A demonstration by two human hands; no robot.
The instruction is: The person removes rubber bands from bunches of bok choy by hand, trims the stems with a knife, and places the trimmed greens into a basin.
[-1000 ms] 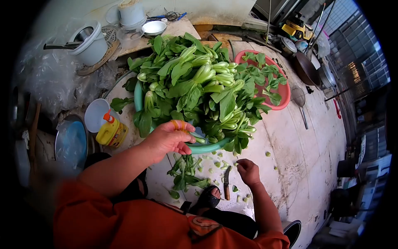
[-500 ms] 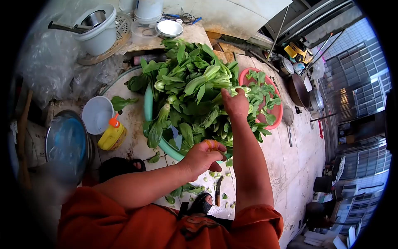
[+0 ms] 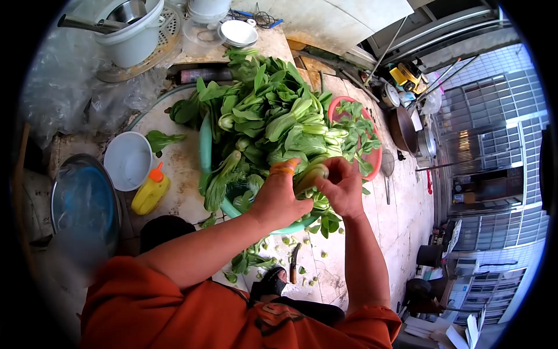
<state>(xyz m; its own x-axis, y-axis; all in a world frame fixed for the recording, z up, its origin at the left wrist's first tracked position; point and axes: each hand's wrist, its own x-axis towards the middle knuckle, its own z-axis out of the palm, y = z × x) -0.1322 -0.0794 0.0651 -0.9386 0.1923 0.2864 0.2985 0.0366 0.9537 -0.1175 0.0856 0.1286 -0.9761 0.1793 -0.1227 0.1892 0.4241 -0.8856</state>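
Observation:
A head of bok choy (image 3: pixel 314 176) is between my two hands, its pale stalk end showing. My right hand (image 3: pixel 344 191) is closed around it from the right, thumb on the stalks. From the left, my left hand (image 3: pixel 278 195) closes on the same head; an orange wrap circles one of its fingers, and some fingertips are hidden. Just beyond the hands, a big heap of bok choy (image 3: pixel 264 107) overfills a green basin (image 3: pixel 206 152). A knife (image 3: pixel 294 263) lies on the floor near my foot, among cut ends and loose leaves.
A red basin (image 3: pixel 375 160) with greens stands behind the heap, a strainer (image 3: pixel 387 168) beside it. At left are a white tub (image 3: pixel 129 161), a yellow bottle (image 3: pixel 150 192) and a metal bowl with blue inside (image 3: pixel 84 195). A white bucket (image 3: pixel 131 43) and bowls (image 3: pixel 239 33) sit farther back.
My right hand has drawn back from the heap toward me with a head of bok choy. My left hand has moved up and forward to meet it. The view has shifted slightly.

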